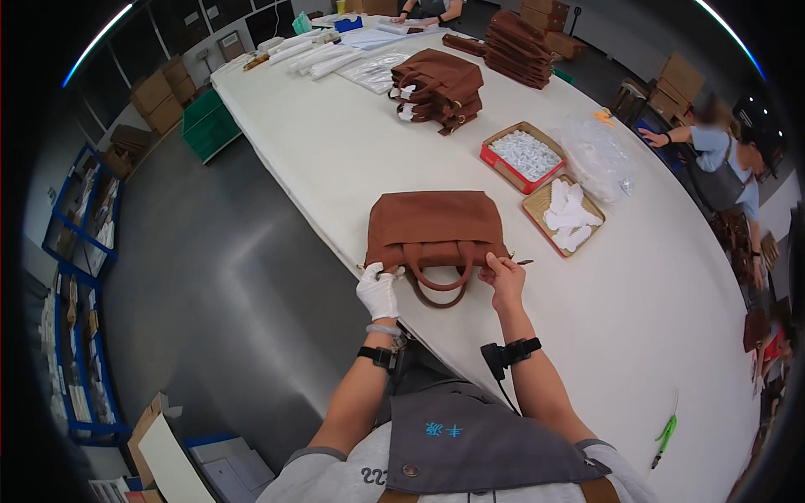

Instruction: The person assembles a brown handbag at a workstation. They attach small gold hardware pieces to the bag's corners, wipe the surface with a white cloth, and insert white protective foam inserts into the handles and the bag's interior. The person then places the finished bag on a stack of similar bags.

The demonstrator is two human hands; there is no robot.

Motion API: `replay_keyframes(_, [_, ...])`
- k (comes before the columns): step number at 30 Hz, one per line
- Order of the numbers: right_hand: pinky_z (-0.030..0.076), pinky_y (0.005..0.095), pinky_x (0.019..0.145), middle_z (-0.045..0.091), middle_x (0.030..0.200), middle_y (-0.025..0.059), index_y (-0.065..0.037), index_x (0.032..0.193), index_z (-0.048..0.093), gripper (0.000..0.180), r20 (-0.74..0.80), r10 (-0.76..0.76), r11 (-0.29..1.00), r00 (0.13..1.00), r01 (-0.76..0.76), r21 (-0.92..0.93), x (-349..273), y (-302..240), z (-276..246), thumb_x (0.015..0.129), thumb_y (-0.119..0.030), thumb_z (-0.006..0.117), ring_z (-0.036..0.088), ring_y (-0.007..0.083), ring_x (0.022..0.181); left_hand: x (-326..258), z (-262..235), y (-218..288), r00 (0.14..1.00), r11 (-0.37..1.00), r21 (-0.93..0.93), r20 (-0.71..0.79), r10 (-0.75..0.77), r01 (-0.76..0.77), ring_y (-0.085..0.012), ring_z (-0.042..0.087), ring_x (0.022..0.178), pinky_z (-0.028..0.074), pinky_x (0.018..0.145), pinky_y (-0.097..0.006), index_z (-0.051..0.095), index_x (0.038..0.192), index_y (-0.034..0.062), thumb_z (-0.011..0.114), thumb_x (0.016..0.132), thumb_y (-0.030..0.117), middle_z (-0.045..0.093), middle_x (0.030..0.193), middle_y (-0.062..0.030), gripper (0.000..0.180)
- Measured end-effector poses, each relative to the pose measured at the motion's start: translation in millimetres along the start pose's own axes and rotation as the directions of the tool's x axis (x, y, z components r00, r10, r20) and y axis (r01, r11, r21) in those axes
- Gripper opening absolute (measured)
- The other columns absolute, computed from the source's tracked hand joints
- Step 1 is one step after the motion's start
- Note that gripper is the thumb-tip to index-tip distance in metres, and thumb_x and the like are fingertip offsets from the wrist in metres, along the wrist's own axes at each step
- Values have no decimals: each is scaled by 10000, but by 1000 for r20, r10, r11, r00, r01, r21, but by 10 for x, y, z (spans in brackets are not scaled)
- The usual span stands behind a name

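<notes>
Brown handbag (436, 220) looks soft, probably light, best held at its near corners, where left fingers (371, 272) and right fingers (495, 265) clamp.

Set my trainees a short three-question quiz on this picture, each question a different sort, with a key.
1. Short answer: at the brown handbag, which hand wears a white glove, the left hand or the right hand?
2. True or false: the handbag's handles point away from the person.
3. Multiple choice: what colour is the small tool on the table, at the picture's lower right? A blue; B green; C red.

Key:
1. The left hand.
2. False: the handles point toward the person.
3. B.
</notes>
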State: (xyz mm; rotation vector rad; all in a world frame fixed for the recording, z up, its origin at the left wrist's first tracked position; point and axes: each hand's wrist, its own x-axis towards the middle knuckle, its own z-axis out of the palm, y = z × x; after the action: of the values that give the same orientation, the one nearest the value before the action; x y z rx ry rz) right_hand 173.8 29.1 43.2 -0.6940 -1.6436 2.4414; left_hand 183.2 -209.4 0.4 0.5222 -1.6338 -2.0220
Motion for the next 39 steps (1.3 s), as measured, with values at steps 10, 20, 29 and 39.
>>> replay_keyframes(10, [596,363,685,638,818,56,-40,808,609,163,-70,37,982,997,-23,186,87,242,-13,880,-75,751,642,201,721,-203,124,95,974,961,-252,-162,-160,116,-168,641,742,584,710,-296,625,967,-12,730,918,149,647,815,-60,198])
replay_keyframes(20, [586,405,818,655,887,74,-46,888,624,91,43,111,947,993,-119,298,209,197,13,896,-37,714,636,218,819,381,178,110,883,853,-231,176,-436,468,-298,684,824,608,770,-413,595,944,5,604,992,204,642,936,-135,205])
replay_keyframes(29, [587,431,842,642,966,112,22,980,621,92,158,82,923,984,-135,359,295,148,-132,898,59,645,648,236,842,401,34,-158,938,917,-221,182,-295,331,-307,699,845,617,761,-401,584,1221,-50,502,931,-31,644,1099,-195,302])
replay_keyframes(39, [544,236,583,549,994,17,14,1130,677,290,56,-421,756,905,385,-530,186,177,-362,860,-56,759,588,87,780,587,-113,194,727,963,266,651,-217,49,-172,678,938,539,861,-280,518,1382,-22,566,887,-109,653,1184,-121,505])
